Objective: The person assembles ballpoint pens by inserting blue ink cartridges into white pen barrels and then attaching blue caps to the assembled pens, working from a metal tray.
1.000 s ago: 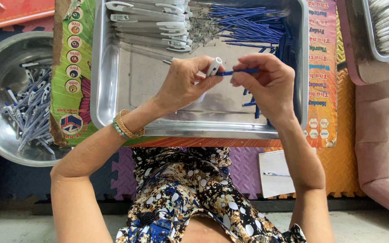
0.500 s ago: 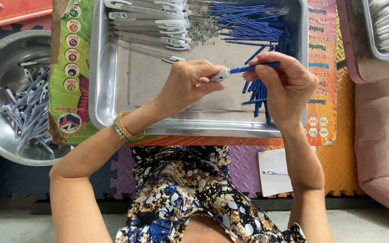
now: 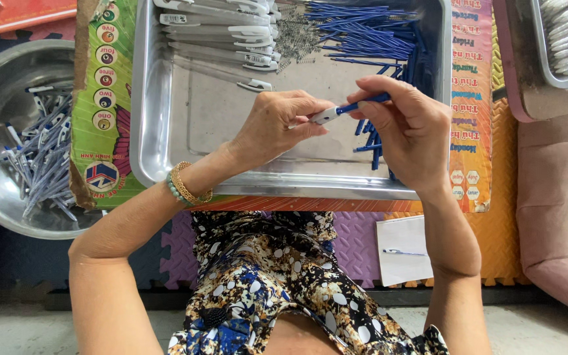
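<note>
Over tray, refill lies crosswise.

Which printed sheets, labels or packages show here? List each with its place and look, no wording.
Green printed sheet: under the steel tray's left edge, numbered coloured balls, round emblem.
Orange printed sheet: under the tray's right edge, multicoloured lettering.
White paper: on the floor mat beside the right forearm, blank apart from a small mark.

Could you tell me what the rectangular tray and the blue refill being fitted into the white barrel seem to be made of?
The tray looks like bare metal, probably steel or aluminium: grey with a dull sheen and soft reflections. The blue refill held by the right hand seems thin plastic, uniformly coloured. The white barrel in the left hand looks like smooth opaque plastic.
</note>
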